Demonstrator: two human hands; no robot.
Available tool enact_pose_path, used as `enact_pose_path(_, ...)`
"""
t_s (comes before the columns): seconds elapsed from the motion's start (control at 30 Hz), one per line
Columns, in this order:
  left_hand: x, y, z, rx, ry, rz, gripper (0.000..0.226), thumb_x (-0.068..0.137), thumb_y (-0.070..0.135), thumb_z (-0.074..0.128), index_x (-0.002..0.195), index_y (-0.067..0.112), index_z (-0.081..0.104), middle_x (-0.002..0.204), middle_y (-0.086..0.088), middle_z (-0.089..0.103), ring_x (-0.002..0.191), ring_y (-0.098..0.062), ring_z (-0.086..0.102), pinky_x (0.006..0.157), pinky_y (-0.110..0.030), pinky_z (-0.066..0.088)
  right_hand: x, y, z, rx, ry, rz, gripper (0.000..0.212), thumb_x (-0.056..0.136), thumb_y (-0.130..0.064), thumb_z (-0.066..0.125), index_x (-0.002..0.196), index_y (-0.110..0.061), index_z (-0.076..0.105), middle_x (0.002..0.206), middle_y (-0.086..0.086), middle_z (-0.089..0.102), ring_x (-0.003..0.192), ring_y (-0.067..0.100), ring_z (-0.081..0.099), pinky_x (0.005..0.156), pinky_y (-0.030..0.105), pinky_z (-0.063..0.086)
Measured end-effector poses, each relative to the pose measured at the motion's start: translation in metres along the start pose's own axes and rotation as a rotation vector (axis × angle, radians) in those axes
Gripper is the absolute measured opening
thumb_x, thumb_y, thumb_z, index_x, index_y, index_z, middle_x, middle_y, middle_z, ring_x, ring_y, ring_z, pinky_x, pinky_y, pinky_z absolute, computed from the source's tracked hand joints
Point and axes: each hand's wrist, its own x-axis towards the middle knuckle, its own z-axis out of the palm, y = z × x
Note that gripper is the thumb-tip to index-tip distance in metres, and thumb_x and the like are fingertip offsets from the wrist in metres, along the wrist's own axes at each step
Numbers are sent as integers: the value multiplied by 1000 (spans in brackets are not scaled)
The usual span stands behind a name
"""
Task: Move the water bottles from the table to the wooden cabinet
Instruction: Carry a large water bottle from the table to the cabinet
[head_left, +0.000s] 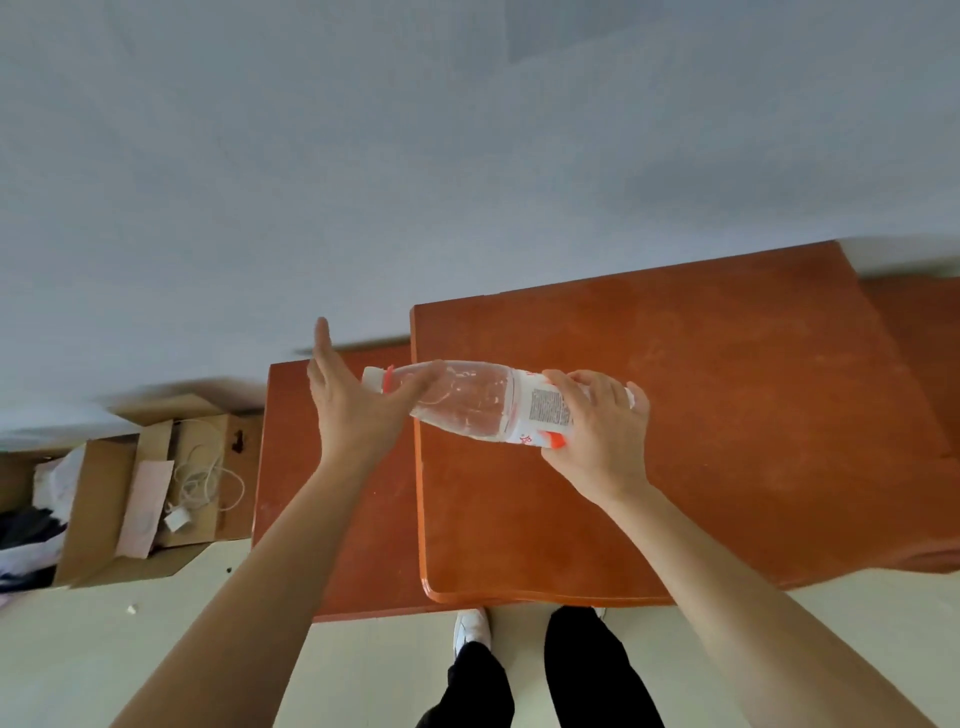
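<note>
While my right hand (597, 431) curls round the labelled end of the water bottle (467, 400), my left hand (348, 405) is spread open, fingers straight, thumb against the clear shoulder near the white cap (371, 379). I hold the bottle sideways over the left edge of the orange-brown wooden top (701, 441). Its white-and-red label (540, 410) carries dark small print, too blurred to read. Bare wood spreads right and far of the bottle. A lower wooden surface (291, 467) adjoins left, with a cardboard box (104, 509) beyond.
</note>
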Motion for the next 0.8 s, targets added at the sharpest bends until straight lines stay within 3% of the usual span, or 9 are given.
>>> enact_pose_path(0.1,27,11,24,147,-146,80,111,60,66,84,152,35,31,153,-3,32,139,-24,39,111,-45,40,23,12,24,66,-15,25,81,64,-44,92,134,-24,57,127,4,63,122,25,57,106,64,38)
enact_pose_path(0.27,62,49,50,273,47,277,98,59,61,88,143,34,45,140,-6,32,132,-24,33,103,-36,41,75,13,62,290,-24,99,84,65,-45,92,136,-22,55,130,3,63,122,21,58,102,65,46)
enact_pose_path(0.37,84,69,58,322,113,465,91,63,54,89,141,29,49,137,-9,34,130,-25,32,94,-31,39,106,6,80,436,-7,117,82,66,-42,92,135,-18,55,130,1,64,119,20,62,97,49,54)
enact_pose_path(0.47,99,81,67,343,138,650,83,66,45,88,138,22,54,136,-13,39,127,-29,36,89,-33,42,136,-4,95,500,-5,162,78,67,-41,91,133,-19,55,124,-3,66,114,16,64,83,27,52)
enact_pose_path(0.53,108,83,76,371,132,732,81,67,36,88,138,16,54,137,-16,42,127,-34,39,90,-35,45,150,-5,108,518,-27,194,79,65,-38,92,131,-20,53,122,-3,66,109,16,65,79,27,56)
enact_pose_path(0.63,112,80,93,444,66,834,79,70,25,86,140,10,52,146,-19,43,131,-39,42,98,-46,48,153,3,124,615,-64,254,80,63,-30,94,130,-19,52,120,-4,67,107,19,66,85,35,56)
enact_pose_path(0.7,110,78,106,497,50,932,76,70,18,86,140,11,55,152,-19,41,132,-41,44,103,-50,46,149,11,128,675,-59,298,83,63,-32,94,133,-20,52,122,-4,68,110,19,66,87,27,50)
enact_pose_path(0.8,106,87,124,518,26,932,78,68,8,85,140,15,56,156,-15,39,135,-36,43,106,-44,42,148,22,120,684,-145,308,91,68,-39,93,142,-21,45,129,-3,65,115,17,64,89,21,45)
